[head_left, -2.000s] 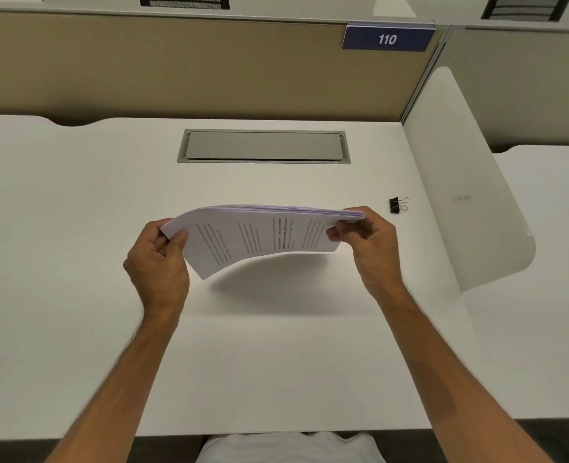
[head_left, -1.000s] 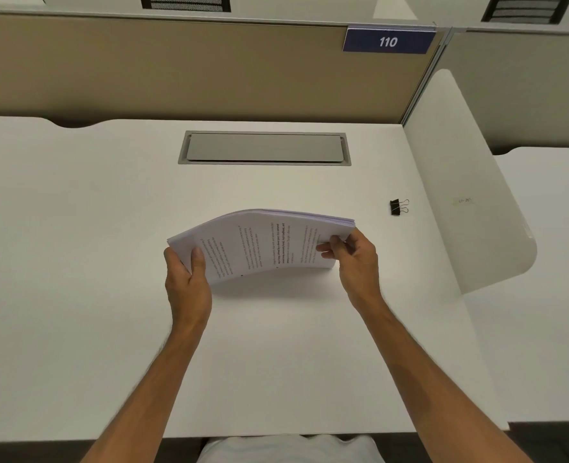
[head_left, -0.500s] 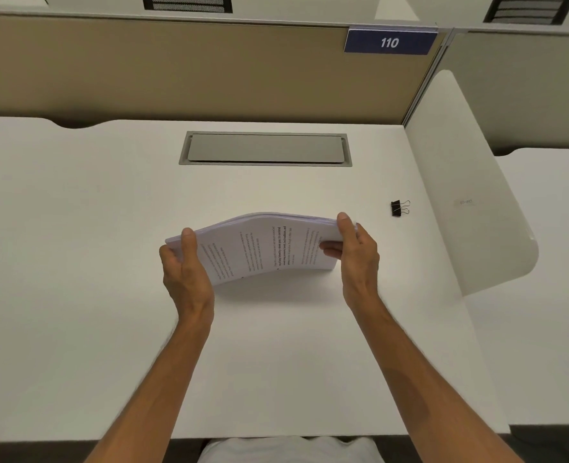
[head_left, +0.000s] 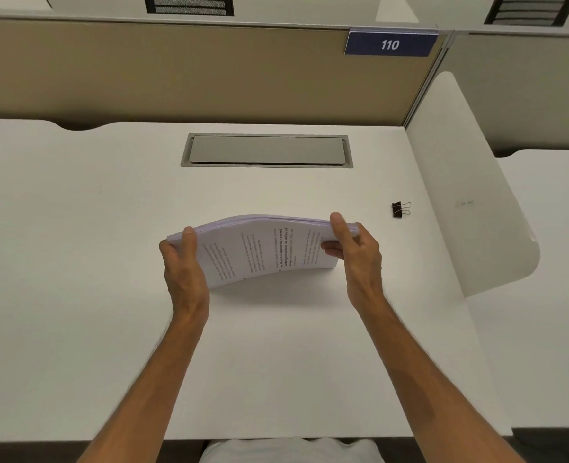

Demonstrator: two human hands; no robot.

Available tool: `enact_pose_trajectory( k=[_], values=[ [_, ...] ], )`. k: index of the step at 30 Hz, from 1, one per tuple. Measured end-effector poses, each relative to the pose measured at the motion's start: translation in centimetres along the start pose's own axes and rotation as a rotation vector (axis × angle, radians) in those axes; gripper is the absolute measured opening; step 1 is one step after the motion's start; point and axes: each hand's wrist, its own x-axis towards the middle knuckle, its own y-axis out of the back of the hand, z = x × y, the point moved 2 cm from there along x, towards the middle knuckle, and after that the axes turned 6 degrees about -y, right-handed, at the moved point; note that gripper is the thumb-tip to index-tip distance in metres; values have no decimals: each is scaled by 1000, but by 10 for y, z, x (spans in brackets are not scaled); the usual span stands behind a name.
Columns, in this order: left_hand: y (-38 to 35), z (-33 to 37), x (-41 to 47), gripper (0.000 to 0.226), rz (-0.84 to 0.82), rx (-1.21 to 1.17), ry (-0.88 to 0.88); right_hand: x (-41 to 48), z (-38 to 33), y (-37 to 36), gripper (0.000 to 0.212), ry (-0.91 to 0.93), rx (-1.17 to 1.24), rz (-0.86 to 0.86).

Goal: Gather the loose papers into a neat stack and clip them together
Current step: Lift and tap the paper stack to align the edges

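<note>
A stack of white printed papers (head_left: 263, 248) stands on its long edge on the white desk (head_left: 76, 295), bowed upward in the middle, its printed face toward me. My left hand (head_left: 183, 265) grips the stack's left end, thumb on the near face. My right hand (head_left: 356, 252) grips the right end, with the thumb over the top edge. A small black binder clip (head_left: 399, 209) with silver wire handles lies on the desk to the right, well apart from my right hand.
A grey cable hatch (head_left: 266, 151) is set into the desk behind the papers. A tan partition (head_left: 176, 71) with a blue "110" sign (head_left: 389, 44) closes the back. A white curved side divider (head_left: 470, 195) stands at the right, just beyond the clip.
Both hands have lowered the stack from the air onto the desk and moved closer together. My right thumb has shifted onto the top edge.
</note>
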Motion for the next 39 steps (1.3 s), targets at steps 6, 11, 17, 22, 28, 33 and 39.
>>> enact_pose_trajectory(
  k=[6, 11, 17, 22, 28, 33, 39],
  values=[
    [17, -27, 3, 42, -195, 171, -54, 4, 3, 12, 30, 90, -153, -87],
    [25, -24, 11, 24, -69, 260, -138, 7, -10, 20, 22, 122, -289, -58],
    [29, 37, 28, 13, -61, 451, -560, 3, -46, 44, 52, 333, -649, 20],
    [12, 113, 21, 14, -207, 664, -1058, -29, -97, 22, 61, 633, -813, -147],
    [-22, 156, 9, 11, -366, 856, -1382, -38, -107, -15, 36, 581, -620, -328],
    [-24, 152, 8, 37, -155, 756, -1340, -19, -92, -14, 12, 491, -394, -258],
    [8, 78, 10, 79, -251, 114, -369, -5, -67, -2, 14, 398, -178, -291]
  ],
)
